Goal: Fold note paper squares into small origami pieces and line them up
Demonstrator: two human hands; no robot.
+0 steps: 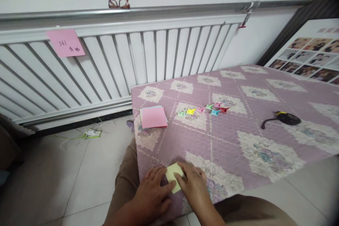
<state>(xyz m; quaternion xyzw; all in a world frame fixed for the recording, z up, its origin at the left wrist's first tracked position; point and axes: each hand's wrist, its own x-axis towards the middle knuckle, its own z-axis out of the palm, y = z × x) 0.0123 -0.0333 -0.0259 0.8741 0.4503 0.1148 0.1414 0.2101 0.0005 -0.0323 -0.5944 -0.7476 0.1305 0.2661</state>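
Note:
A small yellow paper square [172, 176] lies near the front edge of a surface covered in purple quilted cloth [212, 148]. My left hand [153, 192] rests on its left side with the thumb pressing the paper. My right hand [194, 180] presses down on its right side, fingers bent onto the sheet. A stack of coloured paper squares [154, 117], pink on top, lies further back to the left. Several small folded paper shapes [203, 109] in green, yellow, pink, blue and red sit in a row beyond it.
A black tape measure [283, 118] lies on the cloth at the right. Behind stands a white radiator [111, 63] with a pink note [66, 42] stuck on it and red glasses [119, 4] on the rail above. A photo board [307, 54] leans at the back right.

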